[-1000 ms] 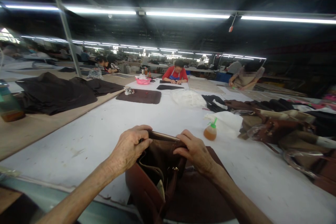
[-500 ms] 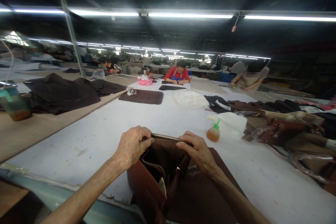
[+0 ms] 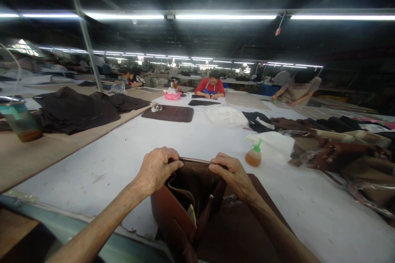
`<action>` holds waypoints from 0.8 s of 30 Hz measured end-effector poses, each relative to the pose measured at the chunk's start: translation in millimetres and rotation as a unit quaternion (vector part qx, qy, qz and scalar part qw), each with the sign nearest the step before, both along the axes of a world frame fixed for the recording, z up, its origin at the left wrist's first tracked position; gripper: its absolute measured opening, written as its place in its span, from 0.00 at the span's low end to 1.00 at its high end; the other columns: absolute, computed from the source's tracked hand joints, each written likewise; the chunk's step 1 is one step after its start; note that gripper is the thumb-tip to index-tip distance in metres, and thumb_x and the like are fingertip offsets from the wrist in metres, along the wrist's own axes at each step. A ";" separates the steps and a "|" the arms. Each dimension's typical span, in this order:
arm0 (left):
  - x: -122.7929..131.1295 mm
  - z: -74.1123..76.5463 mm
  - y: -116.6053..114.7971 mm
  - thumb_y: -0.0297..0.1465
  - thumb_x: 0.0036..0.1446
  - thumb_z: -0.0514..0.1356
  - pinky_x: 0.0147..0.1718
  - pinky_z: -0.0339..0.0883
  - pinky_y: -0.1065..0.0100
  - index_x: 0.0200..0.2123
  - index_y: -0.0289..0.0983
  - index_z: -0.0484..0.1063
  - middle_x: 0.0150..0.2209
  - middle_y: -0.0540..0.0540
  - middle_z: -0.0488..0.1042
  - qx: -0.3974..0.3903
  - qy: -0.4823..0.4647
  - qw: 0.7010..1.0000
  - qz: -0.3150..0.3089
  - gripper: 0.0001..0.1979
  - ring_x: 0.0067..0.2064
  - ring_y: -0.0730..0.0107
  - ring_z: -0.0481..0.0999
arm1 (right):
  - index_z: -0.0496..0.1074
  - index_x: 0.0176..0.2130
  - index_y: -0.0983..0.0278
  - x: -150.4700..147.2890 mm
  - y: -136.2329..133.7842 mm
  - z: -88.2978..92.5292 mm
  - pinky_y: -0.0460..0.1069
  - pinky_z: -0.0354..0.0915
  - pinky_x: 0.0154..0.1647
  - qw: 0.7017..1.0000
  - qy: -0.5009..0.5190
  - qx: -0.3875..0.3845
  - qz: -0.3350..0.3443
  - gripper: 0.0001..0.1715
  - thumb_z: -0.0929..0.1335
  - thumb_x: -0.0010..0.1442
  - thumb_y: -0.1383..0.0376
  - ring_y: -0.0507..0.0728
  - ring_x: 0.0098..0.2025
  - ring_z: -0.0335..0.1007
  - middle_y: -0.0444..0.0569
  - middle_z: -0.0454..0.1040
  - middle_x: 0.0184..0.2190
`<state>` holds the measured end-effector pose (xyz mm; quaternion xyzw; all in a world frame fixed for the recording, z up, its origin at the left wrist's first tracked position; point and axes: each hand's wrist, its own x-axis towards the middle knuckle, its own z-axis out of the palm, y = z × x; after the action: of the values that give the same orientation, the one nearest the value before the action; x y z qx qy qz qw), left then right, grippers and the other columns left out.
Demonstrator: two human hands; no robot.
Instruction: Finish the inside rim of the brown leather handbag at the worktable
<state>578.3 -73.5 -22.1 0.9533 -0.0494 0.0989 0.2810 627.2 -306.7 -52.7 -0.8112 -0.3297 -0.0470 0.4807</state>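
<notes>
A brown leather bag (image 3: 173,218) stands open-mouthed at the near edge of a long white table (image 3: 129,148). My left hand (image 3: 156,168) is closed on the left part of the bag's far rim. My right hand (image 3: 233,174) is closed on the right part of the same rim, fingers hooked over it. Between them the dark lining and a strap show inside the bag. A dark brown cloth (image 3: 243,230) lies under the bag and my right forearm.
A small orange spray bottle (image 3: 253,156) with a green nozzle stands right of my hands, before white cloth (image 3: 274,144). Brown bags (image 3: 336,152) pile at the right. Dark fabric (image 3: 77,109) and a jar (image 3: 21,121) lie left. Other people (image 3: 211,86) work at the far end.
Both hands keep their hold on the bag's rim. The view has shifted slightly, so the hands and bag sit a little further right in the picture.
</notes>
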 end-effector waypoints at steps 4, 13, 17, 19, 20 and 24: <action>-1.8 2.9 -0.6 0.34 0.52 0.56 0.34 0.54 0.70 0.22 0.39 0.67 0.27 0.54 0.70 -0.002 -0.019 1.000 -0.018 0.09 0.33 0.71 0.67 | 0.67 0.24 0.65 3.7 -1.4 0.0 0.46 0.53 0.29 1.000 0.012 0.008 0.010 0.13 0.65 0.58 0.63 0.50 0.28 0.58 0.42 0.60 0.24; -6.3 0.1 -4.9 0.29 0.48 0.58 0.33 0.54 0.71 0.19 0.36 0.63 0.31 0.55 0.72 -0.053 -0.042 0.998 -0.006 0.09 0.33 0.74 0.68 | 0.68 0.24 0.64 -0.4 -0.1 -0.1 0.47 0.53 0.30 1.000 0.019 -0.008 -0.007 0.14 0.65 0.59 0.61 0.50 0.29 0.58 0.42 0.60 0.25; -6.5 1.0 -7.5 0.31 0.46 0.59 0.32 0.54 0.71 0.19 0.37 0.64 0.29 0.55 0.73 -0.074 -0.010 0.995 0.061 0.08 0.31 0.74 0.69 | 0.68 0.25 0.64 -2.4 -0.1 -1.9 0.47 0.53 0.31 1.000 0.019 -0.011 -0.005 0.15 0.64 0.60 0.59 0.51 0.30 0.58 0.42 0.61 0.25; -7.6 1.4 -7.6 0.32 0.46 0.58 0.32 0.54 0.71 0.20 0.37 0.64 0.28 0.55 0.73 -0.092 -0.006 0.994 0.066 0.08 0.31 0.74 0.69 | 0.67 0.25 0.64 -3.0 -0.3 -2.7 0.47 0.53 0.31 1.000 0.022 -0.010 -0.005 0.15 0.64 0.60 0.59 0.51 0.30 0.58 0.42 0.61 0.25; -8.1 1.3 -7.1 0.32 0.47 0.58 0.32 0.54 0.71 0.20 0.37 0.64 0.28 0.55 0.73 -0.103 -0.006 0.993 0.061 0.08 0.31 0.74 0.69 | 0.67 0.25 0.64 -3.4 -0.3 -3.0 0.47 0.53 0.31 1.000 0.026 -0.009 -0.007 0.15 0.64 0.60 0.59 0.51 0.30 0.58 0.42 0.61 0.25; -7.8 0.5 -4.6 0.31 0.51 0.54 0.33 0.54 0.71 0.22 0.37 0.62 0.28 0.54 0.71 -0.109 -0.021 0.993 0.042 0.08 0.32 0.73 0.68 | 0.67 0.25 0.64 -4.8 0.9 -2.8 0.47 0.53 0.31 0.999 0.037 -0.002 -0.016 0.14 0.65 0.59 0.59 0.51 0.30 0.58 0.42 0.60 0.25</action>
<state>570.5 -78.1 -21.6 0.9160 -0.0038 0.1351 0.3778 622.5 -305.8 -55.5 -0.8184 -0.2986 -0.0237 0.4904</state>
